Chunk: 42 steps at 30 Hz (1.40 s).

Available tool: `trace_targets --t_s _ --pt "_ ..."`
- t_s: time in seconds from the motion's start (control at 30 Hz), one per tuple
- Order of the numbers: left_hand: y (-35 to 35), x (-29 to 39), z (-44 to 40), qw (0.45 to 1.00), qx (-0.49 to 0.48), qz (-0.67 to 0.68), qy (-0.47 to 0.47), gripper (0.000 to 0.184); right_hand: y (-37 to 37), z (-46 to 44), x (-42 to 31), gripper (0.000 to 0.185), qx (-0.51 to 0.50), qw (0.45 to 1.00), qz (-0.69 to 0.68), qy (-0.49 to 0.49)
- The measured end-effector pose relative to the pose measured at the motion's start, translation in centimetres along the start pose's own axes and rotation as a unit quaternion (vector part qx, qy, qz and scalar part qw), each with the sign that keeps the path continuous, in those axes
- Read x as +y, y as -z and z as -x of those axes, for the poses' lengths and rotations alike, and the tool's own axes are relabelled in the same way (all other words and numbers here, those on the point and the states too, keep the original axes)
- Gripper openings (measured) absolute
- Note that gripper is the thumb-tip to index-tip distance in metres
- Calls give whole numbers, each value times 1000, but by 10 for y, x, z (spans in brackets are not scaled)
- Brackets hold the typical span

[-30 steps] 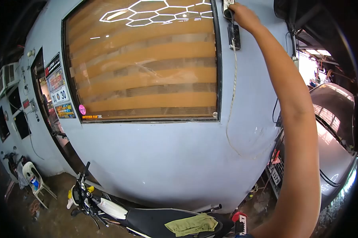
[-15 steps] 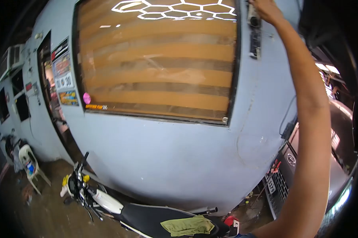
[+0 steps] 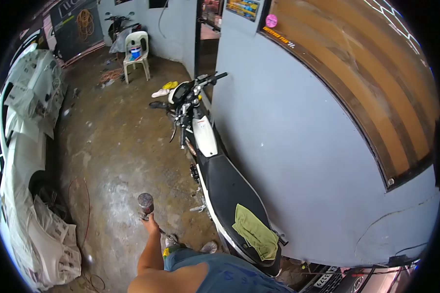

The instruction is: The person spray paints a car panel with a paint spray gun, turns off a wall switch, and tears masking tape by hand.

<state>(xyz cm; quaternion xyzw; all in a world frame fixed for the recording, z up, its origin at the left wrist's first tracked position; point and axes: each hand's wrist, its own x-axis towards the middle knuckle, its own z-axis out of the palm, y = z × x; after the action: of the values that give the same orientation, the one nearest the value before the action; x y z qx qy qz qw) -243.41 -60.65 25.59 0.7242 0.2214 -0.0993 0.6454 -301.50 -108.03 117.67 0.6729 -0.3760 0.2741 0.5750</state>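
My left hand (image 3: 151, 223), low in the head view, is wrapped round a paint spray gun (image 3: 145, 201). The gun's round, dark, stained cup stands up above my fingers. My right hand is out of view. To the right of the held gun is a parked motorcycle (image 3: 227, 178) with a black seat and white panels. A green cloth (image 3: 255, 233) lies crumpled on the rear of that seat.
A car (image 3: 22, 166) partly masked with paper and plastic stands at left. A thin hose (image 3: 88, 202) lies on the wet-looking floor. Ahead are a white plastic chair (image 3: 137, 53) and yellow and white items (image 3: 166, 89). A light-blue wall (image 3: 288, 122) borders the right.
My view has swung left and down from the window. The raised right hand at the wall fixture has left view. My left hand with the spray gun now shows.
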Motion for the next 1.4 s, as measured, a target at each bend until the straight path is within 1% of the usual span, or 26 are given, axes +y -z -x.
trace_targets --t_s 0.13,0.2,0.27,0.3,0.33,0.37,0.43,0.5,0.57,0.6,0.67,0.73,0.77,0.8,0.83,0.87,0.9,0.97,1.0,1.07,1.13,1.17,1.23,1.27,1.37,1.4 --pt "4 3 9 996 75 -4 53 91 56 73 -60 53 -4 996 -81 27" --pt "6 60 53 992 77 26 97 94 80 102 -90 54 -10 990 -131 43" --pt "12 24 14 992 105 41 63 95 97 124 -123 56 -18 981 -185 57" --pt "17 31 8 991 117 48 46 95 105 134 -139 57 -25 974 -214 66" --pt "23 35 6 992 89 57 64 95 110 139 -159 58 -30 965 -247 77" --pt "29 34 -6 995 68 63 46 96 116 143 -181 58 -40 955 -280 87" --pt "31 51 -11 993 64 93 38 97 118 147 -236 60 -64 921 -367 116" --pt "43 70 -25 994 19 47 96 103 122 143 -299 62 -93 873 -453 153" --pt "50 89 -41 992 -31 99 67 108 125 137 -387 64 -168 795 -543 212" --pt "54 108 -44 986 -60 146 57 111 137 137 -439 57 -247 750 -553 266" --pt "64 134 -68 981 -39 188 42 81 157 157 -542 49 -399 640 -629 188" --pt "68 170 -90 971 -94 219 25 96 163 199 -663 40 -373 474 -774 192" --pt "74 182 -101 966 -106 236 20 102 197 206 -720 34 -482 360 -795 80" --pt "82 193 -109 963 -128 237 1 104 223 213 -771 30 -539 265 -798 47" --pt "92 218 -115 959 -153 236 -22 106 250 210 -817 32 -587 274 -756 97" --pt "98 236 -129 953 -165 255 -23 105 263 223 -868 35 -566 231 -783 111" --pt "104 250 -141 945 -180 272 -25 104 287 218 -911 41 -610 148 -775 74" --pt "120 282 -163 943 -214 253 -12 101 306 231 -1002 47 -585 133 -794 96" --pt "122 282 -182 948 -211 223 -84 104 319 225 -1034 47 -572 130 -802 109" --pt "131 308 -205 945 -228 200 -124 101 346 200 -1090 48 -545 129 -819 124" --pt "133 320 -232 940 -259 166 -146 96 374 157 -1126 47 -566 85 -807 144" --pt "131 319 -246 938 -264 169 -150 96 383 138 -1142 46 -579 65 -799 153" --pt "122 323 -277 930 -283 172 -160 97 395 110 -1182 46 -618 76 -769 143" --pt "127 342 -281 937 -284 152 -134 97 395 101 -1201 46 -638 82 -755 128" --pt "110 345 -338 936 -306 135 -111 97 380 90 -1269 43 -668 67 -733 110" --pt "107 357 -356 943 -299 96 -111 97 377 83 -1293 40 -676 76 -724 114"
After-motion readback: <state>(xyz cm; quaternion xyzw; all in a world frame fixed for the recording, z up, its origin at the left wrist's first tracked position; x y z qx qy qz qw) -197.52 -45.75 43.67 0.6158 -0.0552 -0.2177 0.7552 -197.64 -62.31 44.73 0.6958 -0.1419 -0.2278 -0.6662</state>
